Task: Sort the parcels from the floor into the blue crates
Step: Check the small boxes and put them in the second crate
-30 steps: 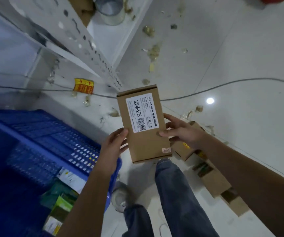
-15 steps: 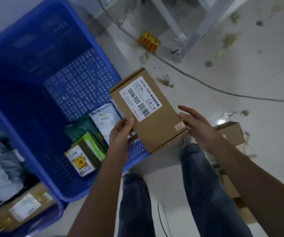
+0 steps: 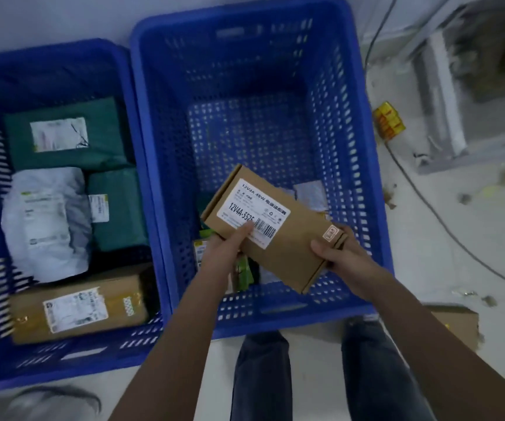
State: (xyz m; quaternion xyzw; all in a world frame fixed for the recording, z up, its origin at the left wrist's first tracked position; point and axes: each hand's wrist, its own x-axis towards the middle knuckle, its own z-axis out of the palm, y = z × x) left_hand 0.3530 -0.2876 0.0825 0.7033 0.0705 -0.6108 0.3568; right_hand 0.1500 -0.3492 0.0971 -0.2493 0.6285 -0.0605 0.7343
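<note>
A brown cardboard parcel [image 3: 287, 238] with a white barcode label hangs tilted over the near part of the right blue crate [image 3: 369, 183]. My left hand [image 3: 227, 253] grips its left side, thumb on the label. My right hand [image 3: 339, 256] holds its right end. Under the parcel lie a green box [image 3: 243, 273] and a pale packet [image 3: 310, 191], partly hidden. The left blue crate [image 3: 137, 153] holds two dark green mailers [image 3: 62, 135], a white bag [image 3: 47, 223] and a brown box [image 3: 81, 308].
Another cardboard box [image 3: 458, 326] lies on the white floor at the right, behind my right forearm. A cable [image 3: 445, 220] runs across the floor. A yellow-red packet [image 3: 389, 123] sits by a metal shelf leg [image 3: 445, 95]. My legs stand just before the right crate.
My view swung left from the shelf and floor to the two crates. Both hands carried the brown parcel from over the floor to above the right crate.
</note>
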